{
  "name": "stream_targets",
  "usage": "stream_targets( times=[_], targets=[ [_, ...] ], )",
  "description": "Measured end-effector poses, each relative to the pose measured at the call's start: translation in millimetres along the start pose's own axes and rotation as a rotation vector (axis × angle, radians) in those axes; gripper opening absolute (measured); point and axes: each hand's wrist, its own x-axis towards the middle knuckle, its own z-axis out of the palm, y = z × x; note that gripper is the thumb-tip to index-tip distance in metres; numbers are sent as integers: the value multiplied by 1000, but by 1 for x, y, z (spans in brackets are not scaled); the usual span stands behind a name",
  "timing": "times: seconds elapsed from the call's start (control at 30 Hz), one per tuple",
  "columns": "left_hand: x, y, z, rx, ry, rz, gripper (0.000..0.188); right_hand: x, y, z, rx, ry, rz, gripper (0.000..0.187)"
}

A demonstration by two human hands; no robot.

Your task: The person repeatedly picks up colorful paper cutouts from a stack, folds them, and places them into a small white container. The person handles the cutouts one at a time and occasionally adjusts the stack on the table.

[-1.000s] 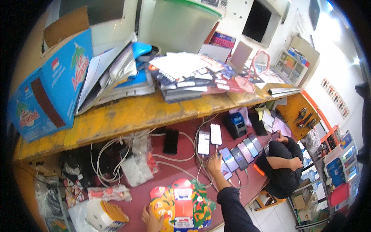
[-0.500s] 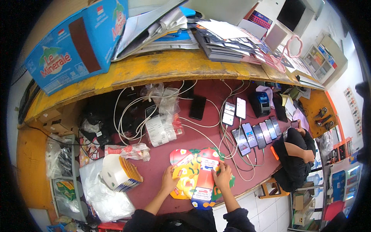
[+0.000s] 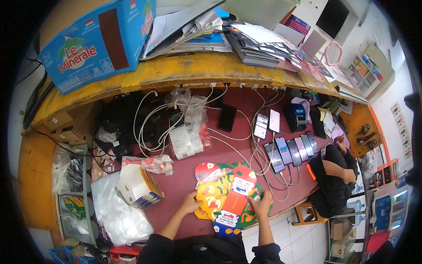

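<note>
A colourful flat die-cut cardboard piece (image 3: 226, 193), printed with food pictures in yellow, red, green and blue, lies at the near edge of the dark red desk (image 3: 184, 226). It looks like an unfolded food box. My left hand (image 3: 191, 204) pinches its left yellow edge. On the green and red right side, my right hand (image 3: 261, 204) holds the edge with the thumb on top; its other fingers are partly hidden. To the left stands a stack of nested white paper food boxes (image 3: 138, 185), tilted on its side beside clear plastic bags (image 3: 118, 211).
Several phones (image 3: 290, 150) lie at the right, joined to white charging cables (image 3: 160, 110). A dark phone (image 3: 227, 118) rests farther back. A seated person (image 3: 336, 180) is at the right end. Above runs a yellow wooden shelf (image 3: 184, 72) with a blue carton (image 3: 94, 48) and papers.
My right hand has moved a little right and lower along the cardboard piece's edge. The cardboard has turned slightly and shows more of its right side. My left hand stays at its left edge.
</note>
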Motion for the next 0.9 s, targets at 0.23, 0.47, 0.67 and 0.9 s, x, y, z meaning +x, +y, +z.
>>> stream_targets(
  times=[0.23, 0.47, 0.67, 0.9],
  targets=[
    [17, -23, -17, -67, 191, -61, 32, 62, -46, 28, -94, -165, -103, 70],
    [88, 0, -20, -40, 394, 152, 32, 7, -24, 43, 160, -48, 219, 55],
    [109, 40, -1, 299, 383, 91, 37, -49, 9, 34, 149, -25, 326, 47],
    [96, 46, -4, 396, 348, 130, 46, -51, -3, 27, 275, 96, 223, 42]
  ],
)
